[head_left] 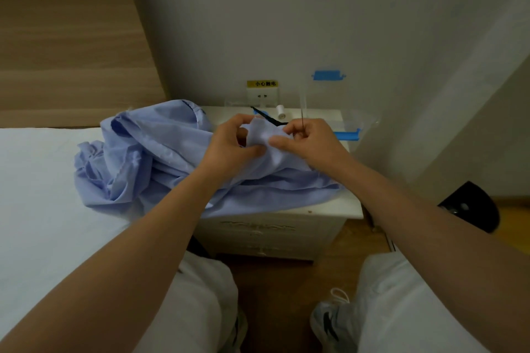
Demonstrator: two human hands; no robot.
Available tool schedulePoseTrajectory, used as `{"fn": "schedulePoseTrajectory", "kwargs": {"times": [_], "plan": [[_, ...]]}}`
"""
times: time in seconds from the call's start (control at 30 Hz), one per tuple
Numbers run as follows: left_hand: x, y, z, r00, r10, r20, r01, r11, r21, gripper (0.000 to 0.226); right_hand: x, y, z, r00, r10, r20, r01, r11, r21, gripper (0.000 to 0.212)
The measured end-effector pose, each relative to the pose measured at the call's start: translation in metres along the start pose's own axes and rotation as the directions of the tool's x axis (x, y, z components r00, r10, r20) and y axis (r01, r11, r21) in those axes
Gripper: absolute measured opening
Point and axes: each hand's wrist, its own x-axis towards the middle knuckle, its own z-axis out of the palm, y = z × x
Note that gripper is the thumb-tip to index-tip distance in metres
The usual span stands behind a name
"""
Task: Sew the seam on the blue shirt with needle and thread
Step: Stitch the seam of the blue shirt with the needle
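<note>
A crumpled blue shirt [160, 157] lies half on the white bed sheet [37, 180] and half on top of a white nightstand [352, 203] in the middle of the view. Both hands meet over the shirt's 3 o'clock end, where a fold of the cloth is lifted off the nightstand. The left hand [229, 146] has its fingers curled over the top of that fold and its thumb pressed in from below, pinching the cloth. The right hand [312, 143], just at 3 o'clock of the left one, is curled closed too. Its thumb lies flat on the fold, almost touching the left thumb, and its fingers nip a thin dark needle [303, 121] that stands nearly upright, pointing to 12 o'clock. Whether thread trails from the needle cannot be told

At 12 o'clock of the hands, near the nightstand's back edge, sits a small spool of white thread [280, 111]. Just at 9 o'clock of the spool lies a black strip-like thing [269, 119], partly hidden by the fold and too blurred to name. A clear zip bag [348, 135] with a blue slider lies at 3 o'clock of the right hand. On the wall behind is a white socket [262, 95] under a yellow label, and a wooden headboard [71, 37] fills the 10 o'clock corner. At 6 o'clock are the person's white trousers [200, 295] and, toward 5 o'clock, a pale sneaker [329, 321]
</note>
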Motion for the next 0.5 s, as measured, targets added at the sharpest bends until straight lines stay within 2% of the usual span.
{"fn": "schedulePoseTrajectory", "kwargs": {"times": [0.1,0.17,0.2,0.27,0.3,0.37,0.4,0.5], "plan": [[-0.002,0.002,-0.002,0.994,-0.070,0.087,0.078,0.993,-0.094,0.037,0.000,0.005,-0.002,0.998,-0.020,0.057,0.020,1.000,-0.014,0.013],[-0.002,0.005,-0.004,0.956,-0.186,0.226,0.227,0.959,-0.171,0.037,-0.002,0.006,-0.002,0.993,0.007,0.115,-0.004,1.000,-0.030,0.005],[-0.002,0.008,-0.004,0.920,-0.260,0.294,0.327,0.922,-0.209,0.035,-0.003,0.006,-0.002,0.990,0.022,0.139,-0.014,0.998,-0.064,0.008],[-0.003,0.015,-0.003,0.833,-0.377,0.405,0.518,0.789,-0.332,0.015,-0.005,0.007,-0.001,0.986,0.035,0.165,-0.012,0.990,-0.142,0.010],[-0.001,0.016,-0.002,0.802,-0.414,0.431,0.581,0.708,-0.401,0.018,-0.006,0.008,-0.002,0.986,0.039,0.165,-0.012,0.987,-0.159,0.007],[0.004,0.012,-0.001,0.772,-0.474,0.424,0.636,0.582,-0.507,0.033,-0.006,0.008,-0.004,0.988,0.047,0.149,-0.030,0.993,-0.116,0.008],[0.006,0.010,0.000,0.768,-0.498,0.402,0.639,0.562,-0.525,0.034,-0.005,0.009,-0.006,0.988,0.053,0.144,-0.041,0.995,-0.086,0.012],[0.005,0.007,0.005,0.728,-0.569,0.382,0.685,0.587,-0.432,0.034,-0.008,0.008,-0.006,0.966,0.073,0.249,-0.044,0.992,-0.119,0.009]]}}
